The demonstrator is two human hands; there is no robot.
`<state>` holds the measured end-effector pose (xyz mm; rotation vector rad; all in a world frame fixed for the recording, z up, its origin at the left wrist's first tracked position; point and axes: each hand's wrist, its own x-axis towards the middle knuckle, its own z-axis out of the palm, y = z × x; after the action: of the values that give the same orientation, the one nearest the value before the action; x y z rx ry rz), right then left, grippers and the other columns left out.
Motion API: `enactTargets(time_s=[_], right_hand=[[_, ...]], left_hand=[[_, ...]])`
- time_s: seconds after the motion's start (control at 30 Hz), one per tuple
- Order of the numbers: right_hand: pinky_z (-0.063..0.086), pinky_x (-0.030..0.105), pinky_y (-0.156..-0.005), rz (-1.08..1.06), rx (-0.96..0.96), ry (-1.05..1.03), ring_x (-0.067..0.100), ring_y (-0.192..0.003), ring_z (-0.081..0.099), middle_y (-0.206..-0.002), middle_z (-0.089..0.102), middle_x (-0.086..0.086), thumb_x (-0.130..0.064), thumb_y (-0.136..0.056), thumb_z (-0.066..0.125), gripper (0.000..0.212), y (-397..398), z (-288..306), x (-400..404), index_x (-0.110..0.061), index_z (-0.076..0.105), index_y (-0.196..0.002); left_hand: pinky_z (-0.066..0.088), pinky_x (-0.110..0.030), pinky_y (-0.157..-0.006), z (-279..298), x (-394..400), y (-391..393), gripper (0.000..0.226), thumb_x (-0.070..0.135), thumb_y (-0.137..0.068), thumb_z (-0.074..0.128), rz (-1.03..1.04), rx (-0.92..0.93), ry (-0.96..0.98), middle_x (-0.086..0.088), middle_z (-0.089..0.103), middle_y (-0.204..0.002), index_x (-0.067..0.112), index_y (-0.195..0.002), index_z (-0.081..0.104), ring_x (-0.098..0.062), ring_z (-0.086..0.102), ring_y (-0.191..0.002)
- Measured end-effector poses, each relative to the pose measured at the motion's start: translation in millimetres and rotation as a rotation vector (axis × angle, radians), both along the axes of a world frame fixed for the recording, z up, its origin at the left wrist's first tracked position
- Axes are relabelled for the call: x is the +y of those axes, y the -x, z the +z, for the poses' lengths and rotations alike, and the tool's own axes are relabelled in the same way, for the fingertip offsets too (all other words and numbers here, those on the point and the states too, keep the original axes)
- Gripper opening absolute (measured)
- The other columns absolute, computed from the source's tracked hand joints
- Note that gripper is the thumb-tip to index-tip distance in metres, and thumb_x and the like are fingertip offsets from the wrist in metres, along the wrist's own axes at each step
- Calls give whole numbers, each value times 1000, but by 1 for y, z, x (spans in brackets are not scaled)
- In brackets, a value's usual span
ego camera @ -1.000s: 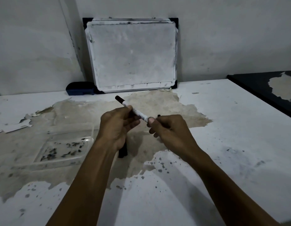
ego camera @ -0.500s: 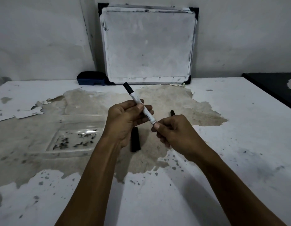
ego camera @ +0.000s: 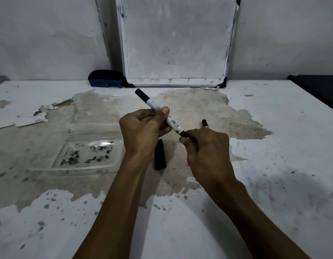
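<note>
A white marker (ego camera: 158, 110) with a black far end slants over the table's middle. My left hand (ego camera: 143, 131) grips its barrel with the thumb on top. My right hand (ego camera: 206, 144) pinches the marker's black near end, which is mostly hidden by the fingers. A second black marker end (ego camera: 204, 123) sticks out beyond my right hand. A black cylinder (ego camera: 159, 156) lies on the table below and between my hands.
A smudged whiteboard (ego camera: 176, 40) leans on the back wall, with a dark blue eraser (ego camera: 106, 79) to its left. A clear plastic tray (ego camera: 89, 150) with dark specks sits left of my hands. The white table (ego camera: 274, 128) has peeled patches. A dark surface (ego camera: 318, 90) lies far right.
The camera has moved closer and tilted, so the whiteboard rose in view. The marker stays held in both hands, and a black section now shows at my right fingers.
</note>
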<state>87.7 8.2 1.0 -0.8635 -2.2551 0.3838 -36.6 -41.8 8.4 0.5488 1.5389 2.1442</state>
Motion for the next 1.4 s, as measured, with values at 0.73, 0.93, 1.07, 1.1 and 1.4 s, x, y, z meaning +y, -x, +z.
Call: enactTargets(time_s=[0.73, 0.93, 1.07, 1.1, 1.4], right_hand=[[38, 27, -61, -205, -399, 113, 20, -81, 61, -85, 62, -5, -53, -88, 49, 33, -18, -10, -17, -24, 64, -97], [37, 28, -65, -194, -359, 131, 19, -91, 62, -100, 66, -5, -56, -85, 54, 38, -20, -5, -18, -25, 63, -105], [43, 29, -67, -208, -330, 120, 18, -90, 62, -99, 65, -5, -56, -84, 54, 37, -19, -8, -16, -25, 63, -102], [46, 30, -68, -212, -325, 118, 19, -89, 63, -99, 64, -5, -56, -84, 54, 38, -19, -8, -15, -24, 63, -102], [40, 26, -61, -190, -314, 166, 15, -83, 62, -93, 66, -6, -59, -82, 56, 39, -17, -7, -16, -25, 66, -97]], left_hand=[[62, -31, -67, -15, 4, -1, 14, 5, -87, 71, -83, 36, 133, -19, 77, -84, -7, -95, 72, -25, 77, -75], [63, -35, -70, -32, 11, -4, 17, 19, -83, 77, 57, 434, 418, -6, 78, -84, 6, -93, 74, -12, 75, -70], [63, -38, -67, -29, 12, -3, 18, 20, -81, 78, 83, 421, 384, -5, 77, -81, 7, -93, 74, -14, 76, -66], [63, -38, -66, -28, 12, -3, 19, 20, -81, 78, 82, 406, 370, -6, 77, -81, 7, -94, 74, -15, 76, -66], [56, -12, -62, -24, 10, -8, 20, 21, -83, 77, 127, 546, 389, -1, 76, -83, 8, -97, 73, 0, 69, -65]])
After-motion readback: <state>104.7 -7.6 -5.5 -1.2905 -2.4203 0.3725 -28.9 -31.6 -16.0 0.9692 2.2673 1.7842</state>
